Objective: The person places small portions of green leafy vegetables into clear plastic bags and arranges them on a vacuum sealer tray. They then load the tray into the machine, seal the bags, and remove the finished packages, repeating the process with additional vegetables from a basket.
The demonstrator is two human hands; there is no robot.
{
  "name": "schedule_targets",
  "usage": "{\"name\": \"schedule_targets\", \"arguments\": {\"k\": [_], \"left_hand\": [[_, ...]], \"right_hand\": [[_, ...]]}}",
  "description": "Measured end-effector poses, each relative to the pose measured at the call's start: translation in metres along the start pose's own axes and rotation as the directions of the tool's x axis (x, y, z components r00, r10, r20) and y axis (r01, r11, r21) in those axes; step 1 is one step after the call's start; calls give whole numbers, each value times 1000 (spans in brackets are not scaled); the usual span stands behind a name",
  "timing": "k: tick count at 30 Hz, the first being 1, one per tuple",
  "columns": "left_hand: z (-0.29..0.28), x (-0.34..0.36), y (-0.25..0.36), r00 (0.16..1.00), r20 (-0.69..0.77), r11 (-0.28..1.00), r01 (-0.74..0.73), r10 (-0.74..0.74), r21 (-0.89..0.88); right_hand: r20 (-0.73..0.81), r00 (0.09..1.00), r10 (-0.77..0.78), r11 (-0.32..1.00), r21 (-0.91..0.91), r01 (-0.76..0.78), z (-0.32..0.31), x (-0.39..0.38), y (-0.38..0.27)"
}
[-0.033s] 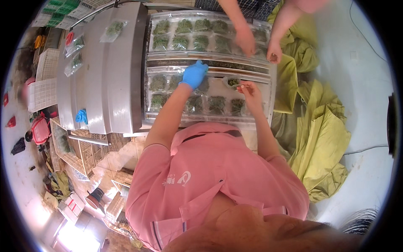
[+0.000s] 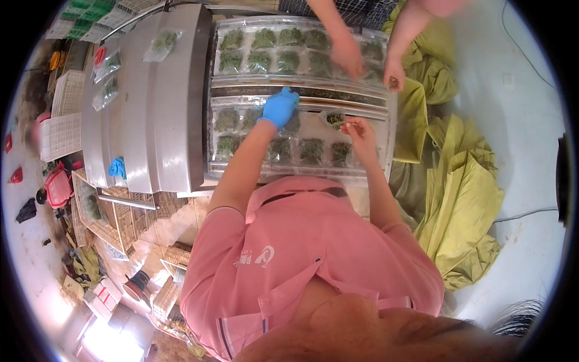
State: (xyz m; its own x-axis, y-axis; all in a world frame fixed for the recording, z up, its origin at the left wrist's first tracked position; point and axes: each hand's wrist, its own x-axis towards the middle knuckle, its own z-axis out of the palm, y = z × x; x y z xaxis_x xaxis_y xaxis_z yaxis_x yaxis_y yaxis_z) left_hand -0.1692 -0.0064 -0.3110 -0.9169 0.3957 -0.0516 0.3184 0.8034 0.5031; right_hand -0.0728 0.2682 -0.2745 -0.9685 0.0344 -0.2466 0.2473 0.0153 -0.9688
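Note:
My left hand (image 2: 280, 107), in a blue glove, is over the near tray at its far edge, beside clear bags of green plant pieces (image 2: 251, 119). Its fingers are bent together and hide whatever they may hold. Bare and pinched, my right hand (image 2: 358, 131) grips the edge of a small clear bag (image 2: 333, 119) whose mouth shows dark green bits. Below that bag, several filled bags (image 2: 311, 151) lie in a row on the near tray (image 2: 310, 173).
Across from me, a co-worker's hands (image 2: 348, 55) work over the far tray (image 2: 330, 82) of bagged greens (image 2: 263, 39). A metal machine cover (image 2: 178, 102) stands at left, carrying loose bags (image 2: 163, 45) and a crumpled blue glove (image 2: 117, 168). Yellow-green sheeting (image 2: 461, 205) lies heaped at right.
The co-worker's blurred hand over the far tray has shifted slightly left. My own hands hold nearly the same places.

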Motion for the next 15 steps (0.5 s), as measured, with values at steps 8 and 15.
{"name": "schedule_targets", "arguments": {"k": [8, 15], "left_hand": [[43, 5, -20, 938, -204, 957, 255, -280, -142], [-9, -39, 42, 993, -51, 992, -107, 111, 62]], "right_hand": [[12, 1000, 10, 1000, 14, -10, -2, -6, 4], [-15, 1000, 16, 999, 31, -16, -4, -7, 6]]}}
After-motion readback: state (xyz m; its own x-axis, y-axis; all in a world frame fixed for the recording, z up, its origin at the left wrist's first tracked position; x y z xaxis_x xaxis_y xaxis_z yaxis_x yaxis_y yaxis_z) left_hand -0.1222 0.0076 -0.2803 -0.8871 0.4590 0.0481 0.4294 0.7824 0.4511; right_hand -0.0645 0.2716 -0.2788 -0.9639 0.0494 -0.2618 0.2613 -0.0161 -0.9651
